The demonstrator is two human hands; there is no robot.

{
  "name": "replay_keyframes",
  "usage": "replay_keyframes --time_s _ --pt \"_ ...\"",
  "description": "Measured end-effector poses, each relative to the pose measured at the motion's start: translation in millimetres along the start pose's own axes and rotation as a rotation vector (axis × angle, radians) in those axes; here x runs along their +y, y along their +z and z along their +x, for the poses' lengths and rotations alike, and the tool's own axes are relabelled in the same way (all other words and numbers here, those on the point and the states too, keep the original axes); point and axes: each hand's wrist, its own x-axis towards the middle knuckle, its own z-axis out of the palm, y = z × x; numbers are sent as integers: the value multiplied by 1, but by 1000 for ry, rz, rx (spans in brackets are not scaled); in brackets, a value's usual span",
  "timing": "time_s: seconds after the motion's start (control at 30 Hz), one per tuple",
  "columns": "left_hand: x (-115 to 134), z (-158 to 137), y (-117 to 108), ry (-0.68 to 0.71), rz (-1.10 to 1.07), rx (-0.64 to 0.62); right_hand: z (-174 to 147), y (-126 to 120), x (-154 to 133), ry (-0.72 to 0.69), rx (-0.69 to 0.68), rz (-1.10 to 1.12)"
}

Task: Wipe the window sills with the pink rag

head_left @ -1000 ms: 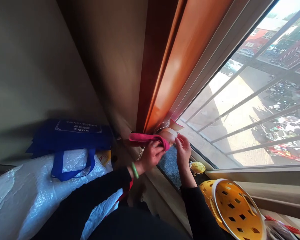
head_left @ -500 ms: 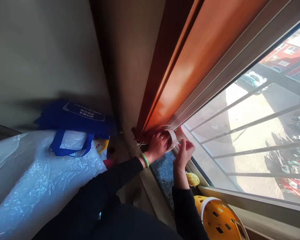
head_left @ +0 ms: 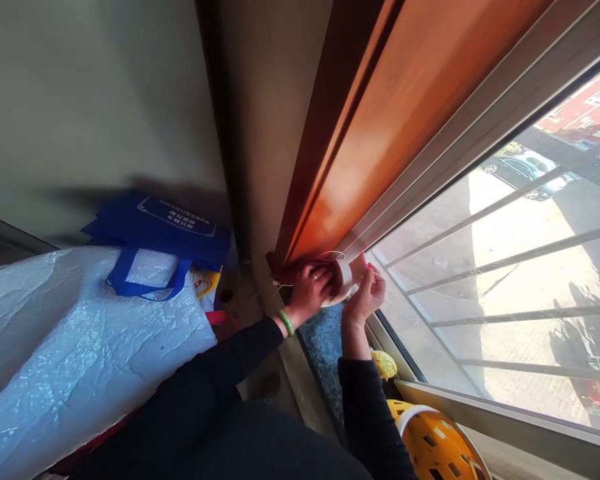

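Observation:
In the corner below the orange-brown wooden panel, my left hand [head_left: 310, 292] is closed on a pale ring-shaped roll that looks like wide tape [head_left: 344, 277]. A green bangle [head_left: 287, 323] circles the left wrist. Just right of the roll, my right hand [head_left: 364, 298] is closed, with thumb and fingers pinched at a pale strip with a red edge [head_left: 367, 260]. I cannot make out whether that strip joins the roll. A dark red item [head_left: 300, 272] lies behind my left hand, with a thin white cord looping near it.
A blue bag [head_left: 180, 223] rests on a plastic-wrapped bundle [head_left: 80, 320] at left. The dark stone sill [head_left: 323, 337] lies below my hands. A yellow item [head_left: 384, 364] and an orange basket [head_left: 437, 443] stand at lower right. The barred window [head_left: 480, 267] fills the right side.
My right hand has shifted slightly, its fingers now closer to the pale strip by the window frame. My left hand stays at the roll, a little to the left. The camera view has shifted slightly.

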Motion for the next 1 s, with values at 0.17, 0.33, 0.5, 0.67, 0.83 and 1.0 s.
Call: replay_keyframes --time_s 0.17,0.33,0.5,0.67,0.83,1.0 --pt "5 -7 1 -2 -21 55 2 0 0 1 -36 -33" --pt "14 11 6 197 -25 -40 5 0 -8 103 -7 80" --pt "-12 -19 10 65 -44 14 2 2 -14 116 -6 99" --pt "-26 -34 14 14 -91 86 2 1 -11 97 -32 62" --pt "-10 2 16 222 -112 -68 7 -1 -9 144 -28 83" --pt "-19 -10 10 279 -32 -190 7 0 -9 130 -29 86"
